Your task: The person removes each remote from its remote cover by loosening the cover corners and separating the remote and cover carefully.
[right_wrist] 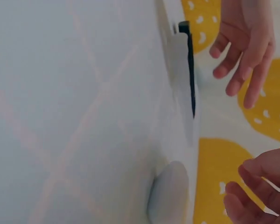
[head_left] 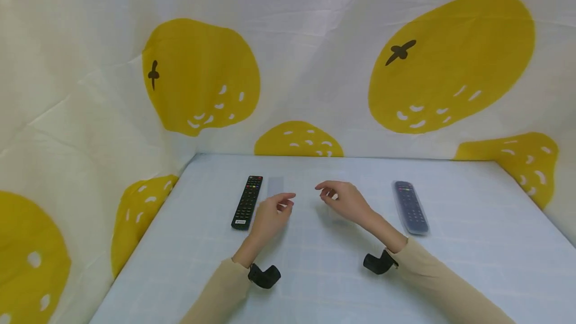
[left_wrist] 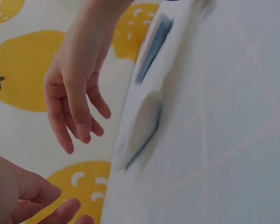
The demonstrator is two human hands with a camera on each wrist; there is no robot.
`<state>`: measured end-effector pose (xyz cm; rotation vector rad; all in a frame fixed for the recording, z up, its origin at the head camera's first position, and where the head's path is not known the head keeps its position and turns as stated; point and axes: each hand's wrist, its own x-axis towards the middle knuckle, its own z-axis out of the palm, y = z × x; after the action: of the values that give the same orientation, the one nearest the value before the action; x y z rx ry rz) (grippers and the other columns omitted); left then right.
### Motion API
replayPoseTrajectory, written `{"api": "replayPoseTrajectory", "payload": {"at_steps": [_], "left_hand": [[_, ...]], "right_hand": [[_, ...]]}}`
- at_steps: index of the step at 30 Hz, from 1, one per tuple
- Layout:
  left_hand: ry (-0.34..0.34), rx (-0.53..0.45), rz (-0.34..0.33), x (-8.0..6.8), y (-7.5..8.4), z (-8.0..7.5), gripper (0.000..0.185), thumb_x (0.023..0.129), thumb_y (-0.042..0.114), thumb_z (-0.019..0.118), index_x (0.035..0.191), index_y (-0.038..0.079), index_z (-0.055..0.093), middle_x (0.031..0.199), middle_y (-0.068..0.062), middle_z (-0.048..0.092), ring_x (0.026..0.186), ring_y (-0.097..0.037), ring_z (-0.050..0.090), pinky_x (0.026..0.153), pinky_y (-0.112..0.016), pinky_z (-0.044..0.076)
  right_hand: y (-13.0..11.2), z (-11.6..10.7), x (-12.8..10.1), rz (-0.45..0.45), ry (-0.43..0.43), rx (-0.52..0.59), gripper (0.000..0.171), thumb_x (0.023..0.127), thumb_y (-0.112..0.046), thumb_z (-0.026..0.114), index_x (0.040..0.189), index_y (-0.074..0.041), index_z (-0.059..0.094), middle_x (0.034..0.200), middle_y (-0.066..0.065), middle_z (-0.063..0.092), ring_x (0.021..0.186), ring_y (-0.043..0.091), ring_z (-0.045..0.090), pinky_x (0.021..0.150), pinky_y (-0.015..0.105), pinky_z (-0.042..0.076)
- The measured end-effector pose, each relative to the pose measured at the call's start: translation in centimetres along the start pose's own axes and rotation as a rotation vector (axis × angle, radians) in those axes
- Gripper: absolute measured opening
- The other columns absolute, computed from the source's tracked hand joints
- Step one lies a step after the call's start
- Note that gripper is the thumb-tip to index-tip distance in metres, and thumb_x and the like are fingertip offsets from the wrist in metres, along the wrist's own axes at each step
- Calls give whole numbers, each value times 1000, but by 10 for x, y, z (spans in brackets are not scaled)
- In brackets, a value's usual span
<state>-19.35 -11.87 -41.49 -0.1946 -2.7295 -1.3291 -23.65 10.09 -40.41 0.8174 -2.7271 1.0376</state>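
My left hand (head_left: 271, 215) and right hand (head_left: 344, 200) hover over the table (head_left: 472, 244), fingers loosely curled, holding nothing — 2 remotes lie apart. The black remote (head_left: 247, 202) sits just left, beside what may be a clear sleeve (head_left: 275, 186); the sleeved remote (head_left: 410, 207) lies right.

Lemon-print cloth (head_left: 202, 74) behind pale table (head_left: 472, 224).

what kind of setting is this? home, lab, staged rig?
Most likely a staged recording booth, not a lived-in room. A lemon-print cloth is draped as backdrop behind and beside a pale tabletop. Only props lie on it: a bare black remote, a remote in a clear cover, and a translucent sleeve.
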Motion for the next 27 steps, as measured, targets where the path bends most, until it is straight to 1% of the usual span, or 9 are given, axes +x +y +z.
{"api": "replayPoseTrajectory", "payload": {"at_steps": [3, 6, 9, 13, 18, 22, 25, 27], "left_hand": [[-68, -26, 3, -4, 8, 10, 31, 91, 9, 61, 122, 10, 65, 101, -7, 71, 86, -18, 64, 74, -31, 53], [-127, -60, -22, -5, 15, 18, 35, 91, 10, 61, 126, 9, 62, 106, -9, 70, 89, -20, 65, 76, -33, 54], [-172, -98, -60, -3, 23, 26, 40, 91, 12, 62, 131, 8, 57, 113, -11, 68, 93, -22, 65, 78, -36, 55], [-206, -145, -120, 4, 29, 36, 45, 92, 15, 61, 135, 9, 52, 121, -13, 64, 99, -25, 65, 80, -37, 55], [-208, -177, -199, 18, 32, 48, 48, 92, 18, 61, 138, 11, 50, 127, -13, 61, 110, -29, 62, 83, -37, 54], [-178, -183, -239, 30, 32, 56, 49, 92, 20, 61, 138, 11, 49, 130, -15, 59, 117, -32, 58, 94, -44, 50], [-163, -190, -271, 38, 32, 61, 49, 92, 20, 61, 139, 10, 49, 131, -15, 58, 118, -31, 57, 98, -45, 47], [-167, -202, -289, 43, 33, 64, 49, 92, 20, 61, 139, 8, 49, 132, -16, 58, 118, -31, 57, 98, -44, 48]], "right_hand": [[11, -5, -10, 11, 19, 4, 24, 89, -5, 64, 113, -5, 68, 102, 8, 72, 92, 21, 66, 76, 36, 56], [22, -10, -19, 36, 32, -7, 27, 87, -5, 65, 115, -5, 68, 111, 11, 71, 103, 27, 63, 82, 43, 54], [33, -15, -25, 79, 55, -4, 31, 86, -5, 67, 117, -4, 67, 116, 12, 69, 106, 30, 61, 85, 47, 52], [44, -20, -32, 126, 92, 34, 40, 86, -5, 67, 126, -2, 59, 119, 18, 65, 106, 34, 61, 85, 48, 52], [53, -24, -37, 196, 86, 128, 51, 89, -6, 63, 137, 0, 46, 126, 27, 57, 112, 41, 58, 91, 51, 50], [59, -26, -37, 269, 69, 203, 54, 91, -8, 62, 140, 2, 41, 129, 30, 54, 114, 44, 56, 92, 52, 49], [64, -27, -35, 319, 33, 265, 55, 92, -10, 60, 141, 4, 38, 130, 32, 52, 115, 45, 55, 90, 49, 51], [65, -27, -32, 357, -1, 328, 56, 93, -11, 58, 142, 5, 36, 132, 33, 50, 116, 46, 55, 89, 46, 52]]}}
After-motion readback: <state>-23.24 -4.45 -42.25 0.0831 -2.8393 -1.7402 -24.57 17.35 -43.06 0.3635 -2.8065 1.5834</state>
